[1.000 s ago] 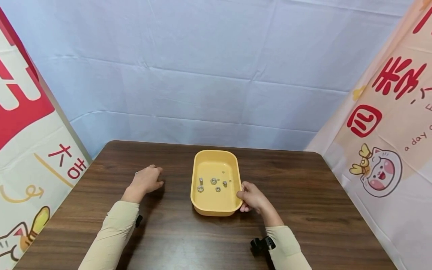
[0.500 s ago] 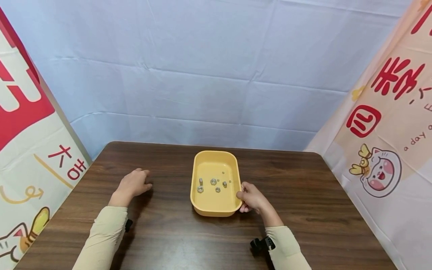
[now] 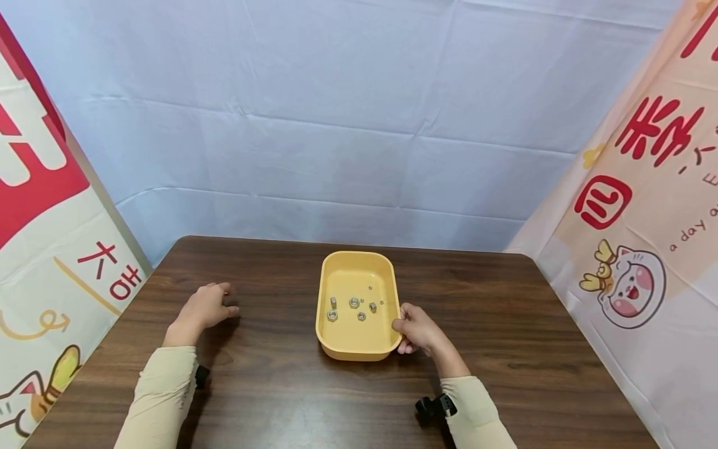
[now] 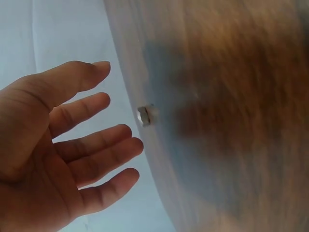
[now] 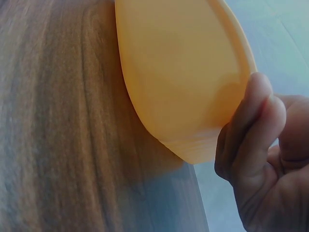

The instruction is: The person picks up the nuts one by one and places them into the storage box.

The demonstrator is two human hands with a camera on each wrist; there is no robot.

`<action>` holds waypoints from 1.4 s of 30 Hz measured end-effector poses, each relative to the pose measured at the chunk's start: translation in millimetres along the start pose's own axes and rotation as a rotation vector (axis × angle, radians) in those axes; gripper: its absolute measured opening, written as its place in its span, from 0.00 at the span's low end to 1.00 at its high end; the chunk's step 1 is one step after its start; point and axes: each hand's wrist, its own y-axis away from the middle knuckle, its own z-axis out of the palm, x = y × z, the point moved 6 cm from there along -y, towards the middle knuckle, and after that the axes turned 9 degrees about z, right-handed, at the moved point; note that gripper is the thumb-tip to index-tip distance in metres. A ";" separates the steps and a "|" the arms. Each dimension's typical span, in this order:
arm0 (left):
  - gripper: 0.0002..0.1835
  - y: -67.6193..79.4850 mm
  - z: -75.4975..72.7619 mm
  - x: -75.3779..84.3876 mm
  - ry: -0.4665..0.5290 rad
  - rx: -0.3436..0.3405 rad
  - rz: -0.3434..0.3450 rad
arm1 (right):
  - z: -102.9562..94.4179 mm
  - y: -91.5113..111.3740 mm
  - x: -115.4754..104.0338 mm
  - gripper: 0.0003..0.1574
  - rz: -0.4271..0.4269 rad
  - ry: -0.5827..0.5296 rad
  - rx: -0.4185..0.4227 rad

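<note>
A yellow tray [image 3: 359,340] stands on the brown table, several metal hex nuts lying inside, such as a large nut [image 3: 332,316] and a smaller nut [image 3: 361,316]. My right hand [image 3: 417,330] pinches its right rim near the front corner; in the right wrist view the fingers lie against the tray's outer wall [image 5: 178,72]. Left of the tray, my left hand [image 3: 203,308] hovers over the table, fingers spread and loosely bent around nothing. Ahead of its fingertips in the left wrist view lies a single metal nut [image 4: 144,116] on the table, which I cannot make out in the head view.
The dark wooden table [image 3: 291,399] ends at a pale blue cloth backdrop [image 3: 336,125]. Printed cloths hang at both sides, a red and white cloth [image 3: 45,218] on the left and a pinkish cloth [image 3: 645,218] on the right.
My left hand has moved left over the table, away from the tray. The right hand has kept its hold on the rim, and the tray with its nuts has stayed put.
</note>
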 end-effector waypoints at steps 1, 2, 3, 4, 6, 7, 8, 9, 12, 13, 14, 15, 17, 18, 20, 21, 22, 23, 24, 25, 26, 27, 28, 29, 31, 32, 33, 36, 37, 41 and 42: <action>0.23 0.3 0.1 -2.4 0.007 0.001 -0.004 | -0.1 0.1 0.0 0.06 0.001 0.000 0.001; 0.23 0.6 0.1 -4.7 0.020 0.001 -0.008 | -0.2 0.3 -0.1 0.06 0.001 0.000 0.002; 0.23 1.0 0.0 -7.1 0.033 0.005 -0.011 | -0.2 0.4 -0.1 0.06 0.001 0.000 0.003; 0.23 1.3 -0.2 -9.5 0.049 0.009 -0.014 | -0.2 0.6 -0.1 0.06 0.002 0.000 0.002; 0.23 1.7 -0.4 -14.1 0.081 0.017 -0.020 | -0.1 0.7 -0.1 0.06 0.003 -0.001 0.001; 0.23 1.5 -0.6 -16.8 0.093 0.025 -0.025 | 0.0 0.7 -0.1 0.06 0.003 0.000 0.001; 0.22 1.2 -0.7 -19.3 0.110 0.032 -0.029 | 0.1 0.7 -0.2 0.06 0.003 0.001 0.000; 0.22 0.9 -0.9 -21.7 0.118 0.041 -0.033 | 0.1 0.5 -0.1 0.06 0.003 0.002 0.000; 0.19 -0.1 -1.8 -28.2 0.145 0.073 -0.058 | -0.1 0.0 -0.1 0.06 0.002 0.001 0.000; 0.19 -0.2 -2.4 -30.3 0.154 0.088 -0.069 | -0.2 -0.1 -0.1 0.06 0.002 0.001 0.001; 0.18 -0.2 -2.6 -32.3 0.169 0.100 -0.084 | -0.2 -0.3 -0.1 0.06 0.001 0.000 0.001; 0.18 0.1 -2.7 -33.9 0.183 0.112 -0.098 | -0.3 -0.4 -0.1 0.06 0.001 -0.001 0.002; 0.17 0.8 -2.4 -36.8 0.222 0.130 -0.128 | -0.4 -0.6 -0.3 0.06 -0.001 -0.001 0.002; 0.17 1.3 -2.1 -38.4 0.244 0.138 -0.148 | -0.4 -0.7 -0.3 0.06 -0.002 0.000 0.002; 0.16 2.1 -0.8 -41.8 0.285 0.148 -0.189 | -0.3 -0.8 -0.2 0.06 -0.003 0.001 0.002; 0.16 2.4 -0.2 -43.2 0.299 0.153 -0.207 | -0.3 -1.0 -0.1 0.06 -0.004 0.002 0.001; 0.16 2.4 0.5 -44.8 0.312 0.156 -0.222 | -0.2 -1.0 0.0 0.06 -0.004 0.003 0.001; 0.16 2.2 1.2 -46.3 0.323 0.159 -0.237 | -0.2 -1.0 0.1 0.06 -0.004 0.002 0.001; 0.16 1.8 1.8 -48.1 0.338 0.162 -0.248 | -0.2 -1.0 0.3 0.06 -0.004 0.002 0.002; 0.16 1.4 3.1 -49.8 0.365 0.159 -0.266 | 0.0 -1.1 0.5 0.06 -0.003 0.002 0.001; 0.16 0.9 4.1 -51.4 0.396 0.155 -0.283 | 0.2 -1.3 0.7 0.06 -0.003 0.001 0.000; 0.16 0.5 5.3 -52.9 0.432 0.145 -0.301 | 0.4 -1.4 1.0 0.06 -0.004 0.003 -0.001; 0.16 -0.4 6.1 -54.5 0.469 0.137 -0.317 | 0.4 -1.5 1.2 0.06 -0.002 0.004 -0.001; 0.17 -1.5 7.7 -56.5 0.509 0.125 -0.336 | 0.4 -1.6 1.5 0.06 -0.002 0.004 -0.001; 0.19 -3.0 10.9 -58.6 0.596 0.093 -0.379 | 0.4 -1.6 1.6 0.06 -0.003 0.006 -0.002; 0.20 -3.5 11.3 -58.6 0.630 0.077 -0.392 | 0.8 1.7 -1.7 0.06 -0.010 0.007 -0.005; 0.22 -3.6 11.3 -57.8 0.663 0.063 -0.404 | 0.7 2.2 -2.0 0.05 -0.011 0.008 -0.003; 0.24 -3.7 10.1 -55.6 0.747 0.030 -0.440 | 0.9 2.7 -2.3 0.05 -0.015 0.014 -0.002; 0.25 -3.3 9.0 -54.8 0.770 0.024 -0.451 | 1.0 2.8 -2.2 0.05 -0.015 0.015 -0.002; 0.24 -5.3 8.4 -54.7 0.808 0.003 -0.477 | 0.4 -0.7 1.8 0.05 -0.010 0.014 -0.001; 0.25 -5.7 8.7 -54.4 0.812 -0.004 -0.483 | 0.2 -0.7 1.9 0.05 -0.010 0.013 0.000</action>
